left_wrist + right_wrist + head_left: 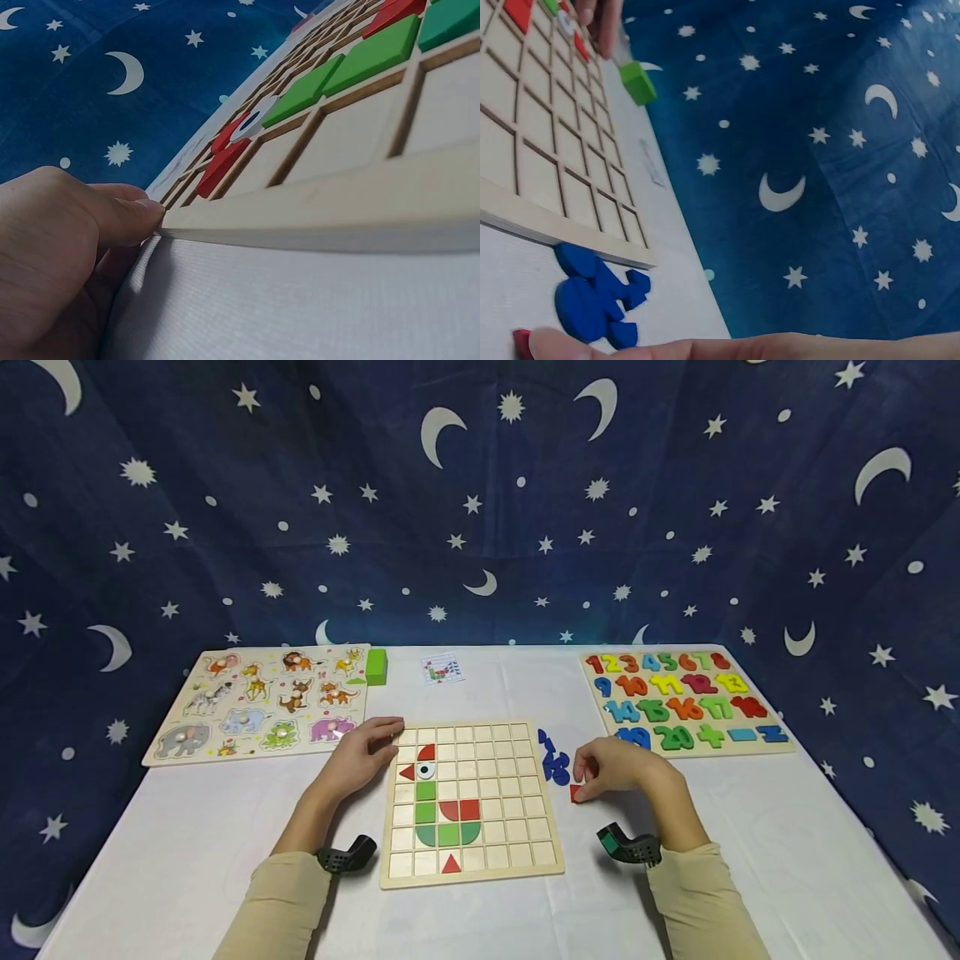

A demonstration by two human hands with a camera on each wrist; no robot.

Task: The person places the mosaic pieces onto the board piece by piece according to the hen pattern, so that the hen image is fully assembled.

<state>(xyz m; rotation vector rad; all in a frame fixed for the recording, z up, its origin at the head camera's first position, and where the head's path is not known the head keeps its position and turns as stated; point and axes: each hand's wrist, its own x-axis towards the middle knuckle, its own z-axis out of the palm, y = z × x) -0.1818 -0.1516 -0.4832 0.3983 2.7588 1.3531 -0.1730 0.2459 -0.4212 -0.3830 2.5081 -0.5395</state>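
A wooden grid board (504, 810) lies on the white table, with red, green and eye-marked pieces set in its left columns in a bird-like shape. My left hand (358, 764) holds the board's far left corner; in the left wrist view its thumb (139, 217) lies against that corner. To the right of the board my right hand (622, 767) pinches a small red piece (575, 793) at the table surface. Only a bit of that red piece (522, 343) shows beside the thumb in the right wrist view. Several blue pieces (555, 766) lie between the board and my right hand.
An animal knob puzzle (247, 706) stands at the back left, with a green block (377, 667) at its corner. A small picture card (443, 669) lies at the back middle. At the back right is a number puzzle (686, 702). A starry blue cloth (480, 560) hangs behind.
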